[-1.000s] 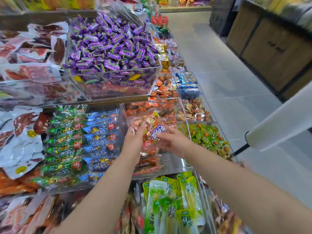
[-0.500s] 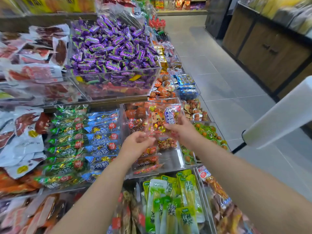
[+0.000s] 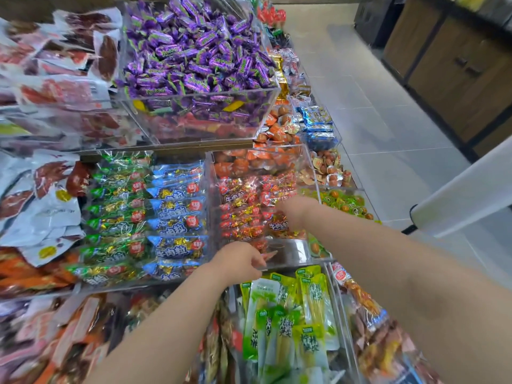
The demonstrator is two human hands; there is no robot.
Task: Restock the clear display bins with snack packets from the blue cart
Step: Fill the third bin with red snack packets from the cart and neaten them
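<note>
A clear display bin (image 3: 293,254) in the middle row holds several red snack packets (image 3: 241,214). My right hand (image 3: 295,213) reaches down into it from the right and grips a red snack packet with a purple label (image 3: 278,226) that lies on the pile; its fingertips are hidden behind the packet. My left hand (image 3: 239,261) hovers at the bin's front wall with its fingers stretched toward the rim, and it holds nothing. The blue cart is out of view.
To the left of the red bin lie green packets (image 3: 116,217) and blue packets (image 3: 177,214). A bin of purple candies (image 3: 199,51) stands above it, and green pouches (image 3: 285,314) fill the bin below. A white roll (image 3: 460,195) juts in at the right over the tiled aisle.
My right hand has lowered the red packet from above the bin down onto the pile inside it. My left hand has dropped to the bin's front wall.
</note>
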